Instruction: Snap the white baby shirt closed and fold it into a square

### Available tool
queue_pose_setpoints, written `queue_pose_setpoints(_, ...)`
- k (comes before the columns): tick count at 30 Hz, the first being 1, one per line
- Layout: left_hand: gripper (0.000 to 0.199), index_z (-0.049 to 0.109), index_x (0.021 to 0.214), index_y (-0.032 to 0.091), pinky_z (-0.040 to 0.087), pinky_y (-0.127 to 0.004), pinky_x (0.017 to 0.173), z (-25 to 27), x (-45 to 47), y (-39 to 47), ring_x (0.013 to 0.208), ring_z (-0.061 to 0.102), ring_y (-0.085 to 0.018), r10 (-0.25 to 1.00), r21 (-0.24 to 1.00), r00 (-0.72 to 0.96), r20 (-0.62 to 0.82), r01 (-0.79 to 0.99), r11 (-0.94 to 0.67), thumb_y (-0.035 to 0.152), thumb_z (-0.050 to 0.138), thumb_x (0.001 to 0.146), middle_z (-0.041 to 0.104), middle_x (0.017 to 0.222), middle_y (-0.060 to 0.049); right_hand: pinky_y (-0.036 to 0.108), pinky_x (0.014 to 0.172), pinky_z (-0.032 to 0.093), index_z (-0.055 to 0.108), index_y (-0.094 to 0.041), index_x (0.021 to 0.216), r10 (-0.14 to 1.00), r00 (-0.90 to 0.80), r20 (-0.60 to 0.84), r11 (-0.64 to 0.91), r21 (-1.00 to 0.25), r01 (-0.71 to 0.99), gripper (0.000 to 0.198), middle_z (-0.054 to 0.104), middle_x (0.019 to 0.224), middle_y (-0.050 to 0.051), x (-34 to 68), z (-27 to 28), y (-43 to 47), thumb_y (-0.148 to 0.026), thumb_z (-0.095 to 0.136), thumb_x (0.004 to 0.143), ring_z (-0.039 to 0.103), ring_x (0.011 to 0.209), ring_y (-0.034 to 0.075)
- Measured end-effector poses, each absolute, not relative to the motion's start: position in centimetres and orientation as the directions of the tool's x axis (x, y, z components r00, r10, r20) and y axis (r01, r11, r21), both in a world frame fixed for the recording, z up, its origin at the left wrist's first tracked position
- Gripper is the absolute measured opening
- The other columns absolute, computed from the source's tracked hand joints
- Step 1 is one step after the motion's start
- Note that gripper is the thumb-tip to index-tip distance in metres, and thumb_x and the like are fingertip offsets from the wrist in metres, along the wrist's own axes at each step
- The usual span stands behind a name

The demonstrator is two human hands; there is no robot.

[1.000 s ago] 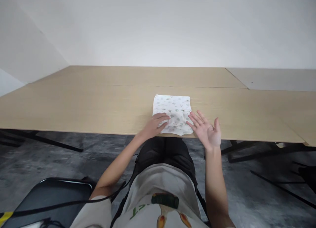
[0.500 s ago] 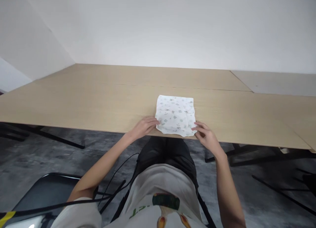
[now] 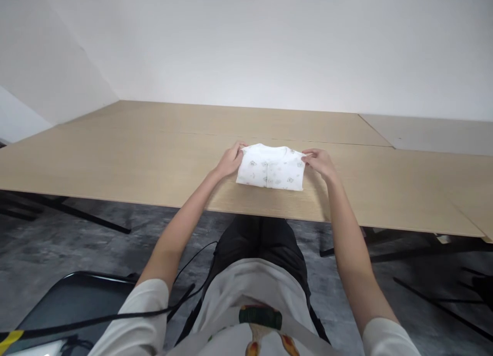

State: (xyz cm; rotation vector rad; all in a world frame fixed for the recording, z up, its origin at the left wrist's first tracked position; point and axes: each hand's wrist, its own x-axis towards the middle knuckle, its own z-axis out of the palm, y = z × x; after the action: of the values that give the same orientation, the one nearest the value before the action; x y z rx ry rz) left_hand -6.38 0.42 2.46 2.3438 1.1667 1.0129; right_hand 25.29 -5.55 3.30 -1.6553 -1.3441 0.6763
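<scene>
A white cloth [image 3: 271,170] with a small scattered print is held above the table near its front edge. It looks doubled over, with a crease down the middle and its lower edge toward me. My left hand [image 3: 231,160] pinches the far left corner, its fingertips partly hidden by the fabric. At the far right corner, my right hand [image 3: 319,161] grips the cloth between thumb and fingers. The upper edge sags slightly between the two hands.
The long wooden table [image 3: 134,155] runs up to a white wall [image 3: 246,48]. A grey panel [image 3: 442,135] adjoins it at the far right. A black chair [image 3: 77,304] stands at lower left, with a black cable [image 3: 127,316] passing over it.
Both hands have moved away from me, carrying the near edge of the cloth up and over to the far side. The cloth now looks shorter front to back.
</scene>
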Motion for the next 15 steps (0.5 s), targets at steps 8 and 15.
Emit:
queue_pose_setpoints(8,0.033,0.053,0.113,0.014,0.044,-0.037,0.092,-3.3,-4.8,3.6,0.1,0.058,-0.022,0.862,0.592,0.371,0.345,0.627,-0.506,0.021,0.031,0.089,0.064,0.11,-0.011,0.029,0.062,0.044,0.068,-0.014,0.075,0.94,0.334,0.069,-0.191,-0.704,0.684,0.02,0.066,0.071,0.008,25.3,-1.5,-2.0,-0.019,0.055,0.061,0.058,0.064,0.019)
queue_pose_setpoints(15,0.035,0.052,0.117,0.015,0.046,-0.031,0.086,-2.9,-4.9,3.1,0.093,0.06,-0.019,0.843,0.624,0.316,0.435,0.57,-0.535,0.033,0.035,0.092,0.064,0.106,-0.01,0.028,0.063,0.044,0.067,-0.014,0.075,0.943,0.303,0.141,-0.112,-0.72,0.684,0.022,0.067,0.075,0.01,25.8,-2.0,-2.2,-0.023,0.051,0.063,0.059,0.066,0.019)
